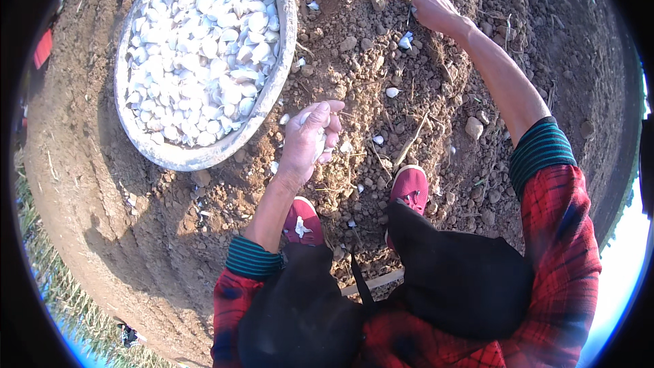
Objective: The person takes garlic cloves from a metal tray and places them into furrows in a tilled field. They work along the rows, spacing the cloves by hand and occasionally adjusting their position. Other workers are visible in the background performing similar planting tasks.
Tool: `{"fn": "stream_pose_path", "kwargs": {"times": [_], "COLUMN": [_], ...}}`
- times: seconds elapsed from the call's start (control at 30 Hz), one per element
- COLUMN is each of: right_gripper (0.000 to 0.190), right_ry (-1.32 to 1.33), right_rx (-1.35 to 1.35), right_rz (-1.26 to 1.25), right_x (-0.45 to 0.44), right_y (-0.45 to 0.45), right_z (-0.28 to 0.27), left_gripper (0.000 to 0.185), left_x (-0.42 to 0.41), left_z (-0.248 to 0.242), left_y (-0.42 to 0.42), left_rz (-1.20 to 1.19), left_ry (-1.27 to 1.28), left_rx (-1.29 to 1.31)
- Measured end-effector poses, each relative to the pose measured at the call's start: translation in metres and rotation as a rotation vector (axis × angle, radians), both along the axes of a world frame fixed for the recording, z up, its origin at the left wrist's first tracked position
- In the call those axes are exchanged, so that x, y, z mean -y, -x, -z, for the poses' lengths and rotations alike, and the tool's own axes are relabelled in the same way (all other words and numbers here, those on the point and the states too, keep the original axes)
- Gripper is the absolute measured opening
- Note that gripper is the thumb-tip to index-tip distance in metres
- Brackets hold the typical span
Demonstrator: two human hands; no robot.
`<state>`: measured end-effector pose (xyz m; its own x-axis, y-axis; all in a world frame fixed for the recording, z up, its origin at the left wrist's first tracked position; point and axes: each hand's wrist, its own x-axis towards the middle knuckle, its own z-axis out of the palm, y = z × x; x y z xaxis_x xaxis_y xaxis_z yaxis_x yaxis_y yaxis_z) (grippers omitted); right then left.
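A round, mud-rimmed basin [205, 156] heaped with garlic cloves [204, 56] rests on the soil at the upper left. My left hand [309, 138] is curled around several garlic cloves just right of the basin's lower edge. Farther out, at the upper right, my right hand [437, 12] is bent down at the cloddy soil with its fingers bunched; a small pale thing shows at its fingertips, but I cannot tell what it is. Single cloves lie on the ground between my hands, one of them a white clove [392, 92].
My red shoes [410, 189] stand on the soil among clods, dry stalks [411, 140] and scattered cloves. A stone [474, 128] lies below my right forearm. Dry grass [66, 286] borders the field at the lower left. A red object [43, 49] is at the far left.
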<state>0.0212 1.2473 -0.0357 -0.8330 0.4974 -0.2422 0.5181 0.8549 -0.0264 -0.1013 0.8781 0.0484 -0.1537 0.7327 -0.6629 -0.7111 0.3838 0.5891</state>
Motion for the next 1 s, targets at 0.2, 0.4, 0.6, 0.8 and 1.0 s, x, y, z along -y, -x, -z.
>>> {"fn": "stream_pose_path", "kwargs": {"times": [0.2,0.4,0.6,0.8,1.0], "right_gripper": [0.016,0.016,0.023,0.015,0.016], "right_ry": [-0.088,0.075,0.869,0.693,0.500], "right_rx": [-0.022,-0.399,-0.539,-0.352,-0.565], "right_rz": [0.074,0.156,-0.297,-0.463,-0.109], "right_x": [0.004,0.066,0.188,0.210,0.130], "right_y": [0.006,0.017,0.031,0.042,0.078], "right_z": [0.002,-0.053,-0.111,-0.108,-0.068], "left_gripper": [0.040,0.034,0.019,0.015,0.014], "left_x": [-0.012,-0.012,-0.009,-0.002,0.005], "left_z": [-0.003,0.002,0.007,0.000,0.009], "left_y": [0.005,0.013,0.012,0.013,0.020], "left_rz": [0.145,0.302,0.266,0.426,0.312], "left_ry": [-0.017,0.012,-0.023,0.155,0.083], "left_rx": [-0.147,-0.442,-0.402,-0.332,-0.176]}}
